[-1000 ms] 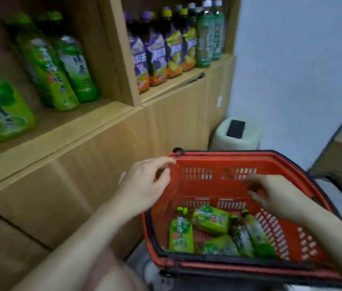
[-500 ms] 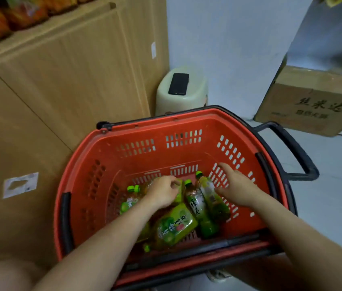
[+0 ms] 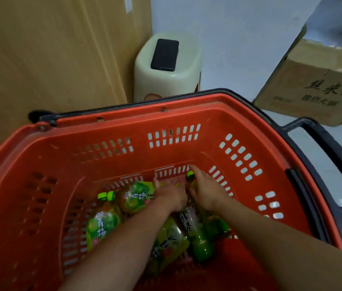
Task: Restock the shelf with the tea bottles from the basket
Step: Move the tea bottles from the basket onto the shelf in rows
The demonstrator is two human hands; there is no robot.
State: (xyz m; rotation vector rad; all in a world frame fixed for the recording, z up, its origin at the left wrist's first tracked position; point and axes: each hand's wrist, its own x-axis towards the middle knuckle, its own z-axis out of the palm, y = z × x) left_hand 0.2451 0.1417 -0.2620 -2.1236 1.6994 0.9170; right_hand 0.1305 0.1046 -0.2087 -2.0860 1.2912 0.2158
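The red basket [image 3: 186,114] fills the lower view, and several green-labelled tea bottles lie on its floor. One bottle [image 3: 102,223] lies at the left with its green cap up, and another [image 3: 136,196] lies beside it. My left hand [image 3: 171,196] reaches down in the middle, fingers curled over a bottle hidden beneath it. My right hand [image 3: 205,192] rests on the upper part of a bottle [image 3: 199,234] whose green cap [image 3: 190,174] shows by my outstretched index finger. The shelf is out of view.
The wooden cabinet front [image 3: 50,49] stands directly left of the basket. Behind the basket is a cream plastic stool [image 3: 165,80] with a black flat object [image 3: 164,54] on it. A cardboard box [image 3: 317,87] sits at the right. The black handle [image 3: 323,143] sticks out right.
My view dropped from the shelf down into the basket. Both hands went from the basket rim to the bottles at the bottom and moved closer together.
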